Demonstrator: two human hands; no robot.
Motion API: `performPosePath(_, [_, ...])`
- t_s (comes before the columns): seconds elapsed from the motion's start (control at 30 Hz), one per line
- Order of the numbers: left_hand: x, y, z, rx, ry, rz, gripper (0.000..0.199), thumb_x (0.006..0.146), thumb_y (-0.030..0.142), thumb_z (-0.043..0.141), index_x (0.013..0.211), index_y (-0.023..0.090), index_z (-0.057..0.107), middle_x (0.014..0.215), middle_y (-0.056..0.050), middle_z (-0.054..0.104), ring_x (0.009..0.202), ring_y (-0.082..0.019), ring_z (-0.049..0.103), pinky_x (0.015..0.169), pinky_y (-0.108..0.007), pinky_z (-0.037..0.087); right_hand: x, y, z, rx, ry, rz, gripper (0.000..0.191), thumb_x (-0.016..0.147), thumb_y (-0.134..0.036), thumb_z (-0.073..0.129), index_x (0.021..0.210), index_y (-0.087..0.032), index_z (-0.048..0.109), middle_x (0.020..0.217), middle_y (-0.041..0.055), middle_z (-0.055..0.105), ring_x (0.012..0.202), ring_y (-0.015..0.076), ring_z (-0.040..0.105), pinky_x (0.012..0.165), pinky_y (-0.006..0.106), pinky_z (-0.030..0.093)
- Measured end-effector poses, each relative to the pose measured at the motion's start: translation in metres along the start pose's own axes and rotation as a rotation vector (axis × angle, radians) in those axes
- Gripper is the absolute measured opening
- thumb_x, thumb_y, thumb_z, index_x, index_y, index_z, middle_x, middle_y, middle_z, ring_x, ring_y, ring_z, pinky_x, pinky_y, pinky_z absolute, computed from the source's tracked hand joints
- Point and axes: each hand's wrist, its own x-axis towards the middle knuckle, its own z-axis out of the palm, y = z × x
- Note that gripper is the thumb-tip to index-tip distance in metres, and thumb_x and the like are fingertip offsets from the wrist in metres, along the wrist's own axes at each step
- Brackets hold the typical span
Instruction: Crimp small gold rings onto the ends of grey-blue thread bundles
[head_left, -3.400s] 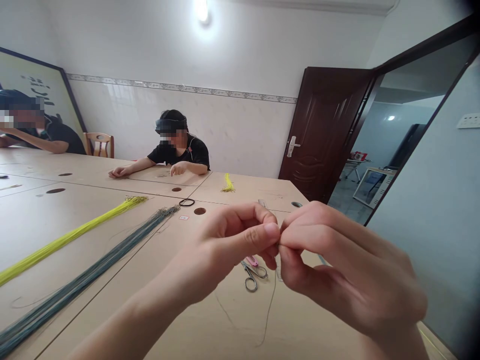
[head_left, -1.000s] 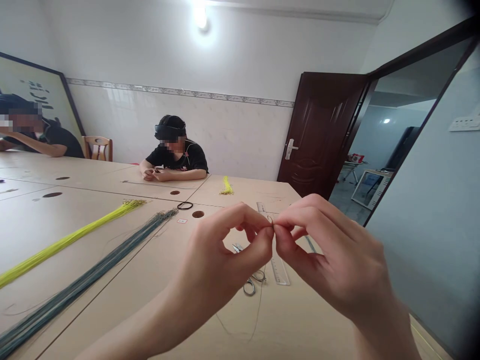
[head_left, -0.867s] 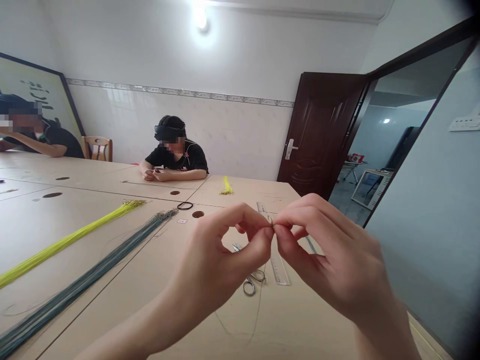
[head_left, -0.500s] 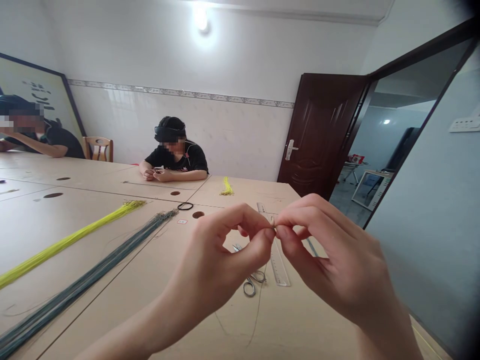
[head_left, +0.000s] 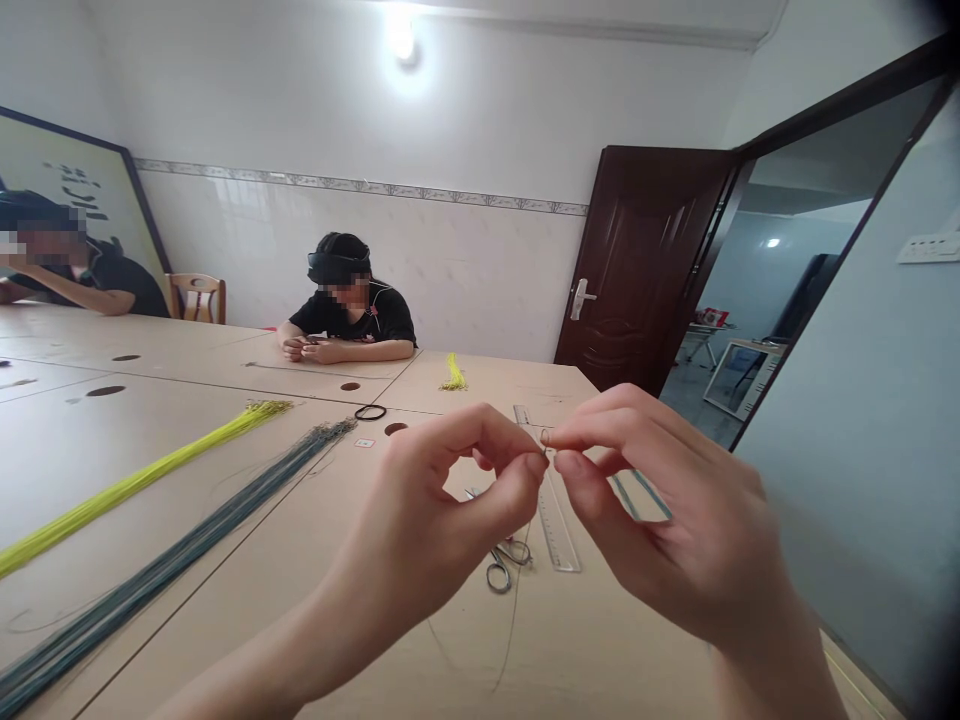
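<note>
My left hand (head_left: pixel 457 510) pinches a thin dark cord (head_left: pixel 513 625) between thumb and forefinger. Its two loose lengths hang down below the hand over the table. A small loop of the cord stands up at the fingertips. Close beside it on the right is my right hand (head_left: pixel 675 520), thumb and forefinger slightly apart, the forefinger tip at the loop. Beneath the hands lie small metal scissors (head_left: pixel 499 577), partly hidden by my left hand, and a clear ruler (head_left: pixel 559 540). Some grey-green strands (head_left: pixel 651 494) show behind my right hand.
A yellow cord bundle (head_left: pixel 150 482) and a grey-green cord bundle (head_left: pixel 187 555) stretch across the table at left. Farther off are a black ring (head_left: pixel 370 412), a small label (head_left: pixel 364 443) and a short yellow bundle (head_left: pixel 453 373). Two people sit across the table.
My right thumb and forefinger have parted from their pinch, and the small loop shows more clearly. My left hand has hardly moved.
</note>
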Motion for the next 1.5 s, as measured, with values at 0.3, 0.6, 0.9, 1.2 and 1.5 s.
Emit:
performPosePath(0.3, [0.0,-0.001,0.0,0.014,-0.006,0.018,0.016,0.08,0.012,0.054,0.067,0.02,0.059,0.064,0.005,0.06,0.064,-0.011,0.054,0.061,-0.024,0.044,0.0,-0.001,0.002,-0.052,0.006,-0.057,0.008,0.083,-0.008,0.056,0.081,-0.015,0.057,0.075,-0.0014,0.059,0.064,0.0073,0.054,0.053,0.022,0.043])
performPosePath(0.6, [-0.001,-0.001,-0.001,0.05,-0.029,0.009,0.016,0.082,0.015,0.053,0.069,0.02,0.06,0.067,0.003,0.061,0.067,-0.012,0.056,0.064,-0.025,0.046,-0.005,-0.002,0.0,-0.268,0.002,-0.105,0.009,0.086,-0.016,0.057,0.077,-0.016,0.059,0.077,-0.0017,0.06,0.061,0.0061,0.054,0.05,0.023,0.04])
performPosePath(0.9, [0.0,-0.004,0.002,0.124,0.046,0.106,0.017,0.078,0.008,0.057,0.067,0.02,0.059,0.064,0.005,0.059,0.063,-0.009,0.053,0.059,-0.021,0.044,-0.003,0.004,0.003,-0.285,0.023,-0.139,0.005,0.081,-0.012,0.059,0.082,-0.016,0.061,0.075,-0.003,0.059,0.062,0.0067,0.052,0.051,0.022,0.042])
performPosePath(1.2, [0.005,-0.002,0.0,0.134,0.128,0.151,0.017,0.077,0.008,0.059,0.064,0.019,0.061,0.062,0.006,0.061,0.06,-0.008,0.055,0.058,-0.02,0.046,0.003,0.016,0.005,-0.226,0.025,0.027,0.008,0.082,-0.014,0.057,0.075,-0.019,0.059,0.071,-0.004,0.06,0.062,0.0083,0.053,0.054,0.02,0.048])
performPosePath(1.5, [0.001,0.006,-0.017,0.175,0.187,0.223,0.02,0.077,0.006,0.06,0.064,0.021,0.058,0.062,0.007,0.06,0.06,-0.008,0.057,0.056,-0.021,0.046,-0.026,0.087,0.069,-0.297,-0.579,0.557,0.022,0.091,-0.032,0.054,0.105,-0.015,0.06,0.103,0.0056,0.062,0.084,0.0155,0.062,0.072,0.032,0.053])
